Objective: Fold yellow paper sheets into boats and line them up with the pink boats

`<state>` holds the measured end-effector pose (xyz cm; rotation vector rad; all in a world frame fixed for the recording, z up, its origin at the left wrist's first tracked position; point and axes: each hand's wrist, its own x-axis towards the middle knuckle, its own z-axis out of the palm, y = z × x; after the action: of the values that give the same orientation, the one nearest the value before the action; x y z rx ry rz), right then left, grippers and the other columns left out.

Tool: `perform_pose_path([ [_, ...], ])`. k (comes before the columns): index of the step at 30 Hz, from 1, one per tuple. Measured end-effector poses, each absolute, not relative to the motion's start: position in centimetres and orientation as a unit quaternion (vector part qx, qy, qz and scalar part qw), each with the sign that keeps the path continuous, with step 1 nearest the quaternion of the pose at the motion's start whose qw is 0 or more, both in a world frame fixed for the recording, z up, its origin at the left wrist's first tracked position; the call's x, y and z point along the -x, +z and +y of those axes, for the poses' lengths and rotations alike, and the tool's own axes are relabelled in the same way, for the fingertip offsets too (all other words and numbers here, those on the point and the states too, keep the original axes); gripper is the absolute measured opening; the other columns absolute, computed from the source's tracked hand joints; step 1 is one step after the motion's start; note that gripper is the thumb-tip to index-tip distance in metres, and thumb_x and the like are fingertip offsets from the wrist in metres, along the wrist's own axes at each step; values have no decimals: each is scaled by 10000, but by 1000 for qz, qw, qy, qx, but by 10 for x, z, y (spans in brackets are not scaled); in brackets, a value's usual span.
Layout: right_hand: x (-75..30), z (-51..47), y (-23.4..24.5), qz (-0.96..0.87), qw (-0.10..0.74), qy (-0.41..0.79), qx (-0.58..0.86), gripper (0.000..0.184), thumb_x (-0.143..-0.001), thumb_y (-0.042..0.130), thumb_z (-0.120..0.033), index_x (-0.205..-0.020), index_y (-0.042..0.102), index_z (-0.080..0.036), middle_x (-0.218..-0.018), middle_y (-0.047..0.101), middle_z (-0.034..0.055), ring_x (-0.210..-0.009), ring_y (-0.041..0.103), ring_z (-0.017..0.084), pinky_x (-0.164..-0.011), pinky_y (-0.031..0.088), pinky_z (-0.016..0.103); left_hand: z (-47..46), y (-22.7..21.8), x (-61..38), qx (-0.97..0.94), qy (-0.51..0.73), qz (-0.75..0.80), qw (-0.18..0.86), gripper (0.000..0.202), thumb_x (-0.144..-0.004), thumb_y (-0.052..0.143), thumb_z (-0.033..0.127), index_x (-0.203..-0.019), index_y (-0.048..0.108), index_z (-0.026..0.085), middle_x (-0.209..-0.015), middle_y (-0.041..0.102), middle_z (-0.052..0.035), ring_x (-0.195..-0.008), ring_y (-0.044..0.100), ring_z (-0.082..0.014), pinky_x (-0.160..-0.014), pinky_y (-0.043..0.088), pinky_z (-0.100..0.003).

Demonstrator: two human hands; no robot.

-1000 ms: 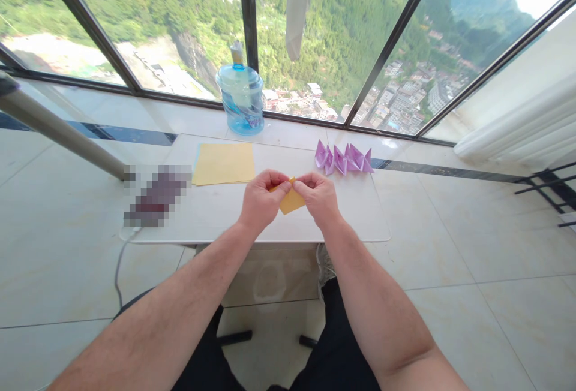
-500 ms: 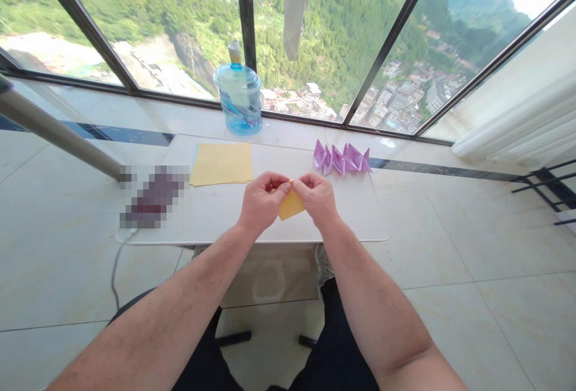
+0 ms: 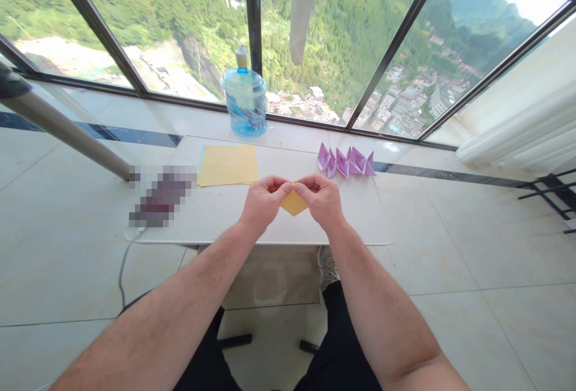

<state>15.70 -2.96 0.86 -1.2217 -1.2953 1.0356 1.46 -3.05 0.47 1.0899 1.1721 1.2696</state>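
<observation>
A small folded piece of yellow paper (image 3: pixel 294 202) is held between my two hands above the white table, one corner pointing down toward me. My left hand (image 3: pixel 266 200) pinches its upper left side with thumb and fingers. On the other side, my right hand (image 3: pixel 321 199) grips the upper right in the same way, so the two thumbs nearly meet at the top. My fingers hide the paper's upper edges. Left of my hands lies a stack of yellow paper sheets (image 3: pixel 228 164). Several purple folded paper shapes (image 3: pixel 346 161) stand in a row at the back right.
The low white table (image 3: pixel 189 232) is in front of my knees. Behind it, by the window, stands a blue water jug (image 3: pixel 245 103). A blurred-out object (image 3: pixel 162 196) with a grey cable (image 3: pixel 121 271) occupies the left end, near a slanted pole (image 3: pixel 81 133).
The yellow paper has turned from a tilt to a more even, point-down position, and my hands are now level around it. The whole view has shifted slightly.
</observation>
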Motion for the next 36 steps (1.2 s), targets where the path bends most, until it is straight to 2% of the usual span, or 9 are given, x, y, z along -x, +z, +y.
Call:
perform_pose_path([
  [4,-158,-30,9,-551,513,413,513,173,-753,719,-356,-797,712,-189,-740,720,21,-675,654,165,-637,519,282,-31,4,-14,-485,526,496,492,256,-740,729,421,-738,678,171,-688,656,1,-663,573,-140,-628,450,-260],
  [16,-157,-29,9,-564,492,391,535,215,-771,694,-409,-766,689,-194,-710,704,15,-651,638,162,-602,499,272,-33,9,-15,-527,511,517,441,245,-803,648,420,-752,660,181,-690,644,4,-661,563,-141,-618,443,-254],
  [26,-158,-29,9,-569,479,400,535,232,-755,706,-425,-757,689,-193,-684,696,12,-651,636,167,-601,488,276,-32,9,-14,-545,497,525,424,207,-775,651,380,-722,645,180,-676,637,6,-637,554,-136,-600,439,-252],
  [36,-166,-26,10,-590,448,394,544,248,-740,710,-429,-692,692,-186,-630,674,5,-598,590,151,-545,430,265,-27,8,-8,-548,483,507,457,225,-737,697,401,-746,657,180,-686,645,-2,-639,560,-141,-580,429,-252],
])
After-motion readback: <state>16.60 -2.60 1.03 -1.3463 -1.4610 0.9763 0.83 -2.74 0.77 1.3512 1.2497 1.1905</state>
